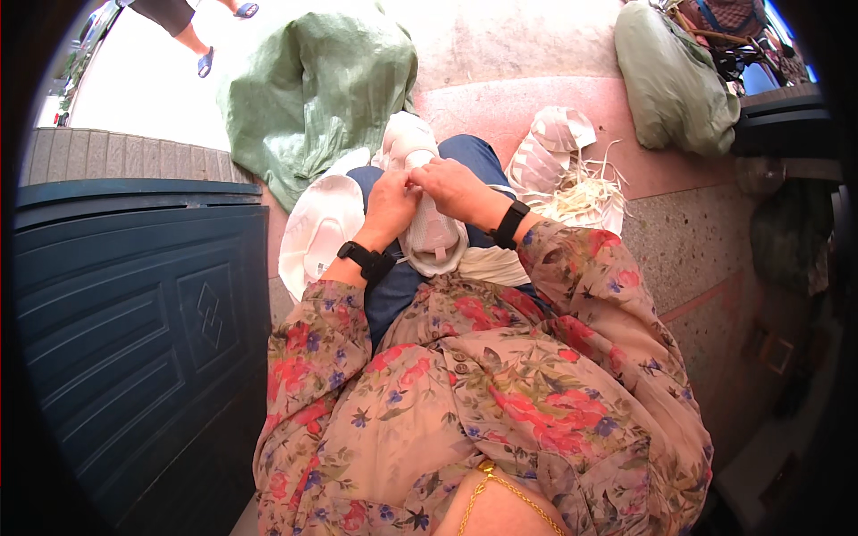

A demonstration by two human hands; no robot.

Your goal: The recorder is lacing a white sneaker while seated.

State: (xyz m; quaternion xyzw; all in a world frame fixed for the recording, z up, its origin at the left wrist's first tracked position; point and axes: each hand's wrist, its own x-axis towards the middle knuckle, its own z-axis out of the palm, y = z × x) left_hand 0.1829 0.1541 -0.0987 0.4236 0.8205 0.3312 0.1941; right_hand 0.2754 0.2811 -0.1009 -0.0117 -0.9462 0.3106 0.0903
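Observation:
A pale white-and-pink shoe [435, 234] lies across my lap, its far part [409, 134] pointing away from me. My left hand [393, 205] and my right hand [458, 189] meet over its middle, fingertips pinched together; whatever sits between them is too small to make out. To the left, by my knee, rests another pale shoe [332, 228] with its opening facing up. Several pale shoes [541, 161] are piled to the right of my knee, with a loose bundle of cream laces [585, 192] on them. Cream cloth-like material [493, 265] lies on my lap beside the shoe.
A large green sack [313, 98] stands ahead on the left, and another green sack [670, 80] ahead on the right. Close on my left is a dark blue panelled door [134, 313]. A person's leg [189, 37] in a blue sandal shows at the far left.

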